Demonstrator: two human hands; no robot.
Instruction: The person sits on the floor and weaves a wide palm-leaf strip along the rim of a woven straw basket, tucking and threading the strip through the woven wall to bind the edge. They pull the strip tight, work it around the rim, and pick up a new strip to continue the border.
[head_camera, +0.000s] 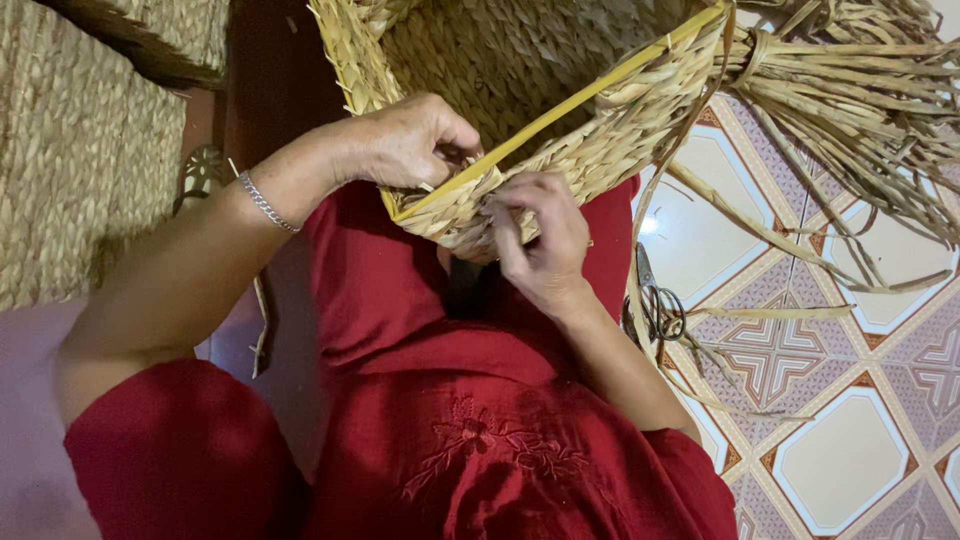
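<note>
2 hands work at 1 corner of a woven straw basket (520, 70), which rests tipped on the person's lap with its opening facing the camera. The corner in question points down toward the body, at mid-frame.

The left hand (410, 140) sits on the upper left side of that corner, fingers curled tight and pinching what appears to be a strand at the rim; the strand itself is hidden under the fingers. The right hand (540, 235) lies just below and right of the corner, fingers closed against the outer weave, thumb side up. Whether it holds a separate strand cannot be told. Both hands touch the basket, so neither is nearer.

A yellow strip (570, 105) runs along the rim; its long axis goes diagonally from the corner by the left hand up toward the upper right.

Loose straw fibres (850, 90) fan out from the basket's upper right edge over the patterned tile floor (850, 450). 1 pair of scissors (655, 305) lies on the floor, just right of the right wrist. A woven mat (70, 150) lies at far left. No packages, labels or signs are visible.
</note>
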